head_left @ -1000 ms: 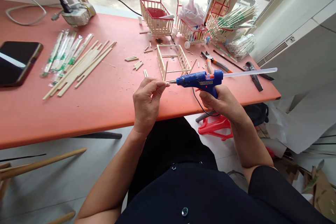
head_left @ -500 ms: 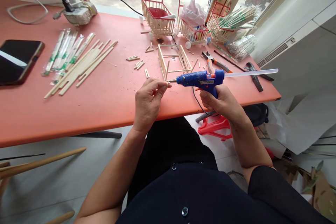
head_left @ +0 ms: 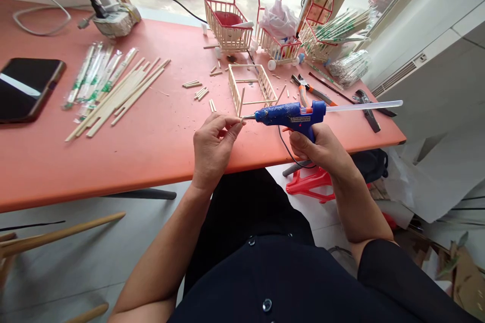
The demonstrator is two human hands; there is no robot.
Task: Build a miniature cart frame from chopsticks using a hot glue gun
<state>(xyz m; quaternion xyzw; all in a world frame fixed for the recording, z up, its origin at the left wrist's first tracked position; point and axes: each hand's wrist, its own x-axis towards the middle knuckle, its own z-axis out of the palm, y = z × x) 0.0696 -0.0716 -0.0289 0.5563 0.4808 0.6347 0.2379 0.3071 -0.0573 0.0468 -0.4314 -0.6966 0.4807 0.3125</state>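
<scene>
My right hand (head_left: 322,149) grips the handle of a blue glue gun (head_left: 290,114) with a clear glue stick poking out of its back. The gun's nozzle touches the end of a short wooden stick (head_left: 241,120) pinched between the fingers of my left hand (head_left: 212,149). Both hands hover over the near edge of the orange table (head_left: 151,136). Just beyond the nozzle stands an open wooden stick frame (head_left: 250,88).
Loose and wrapped chopsticks (head_left: 109,88) lie at left beside a black phone (head_left: 26,88). Three little stick carts (head_left: 229,22) stand at the back. Pliers (head_left: 308,90) and a black tool (head_left: 367,108) lie at right. Short stick pieces (head_left: 199,92) are scattered mid-table.
Hardly anything moved; the glue gun's nozzle stays at the tip of the small stick, and both hands hold their places.
</scene>
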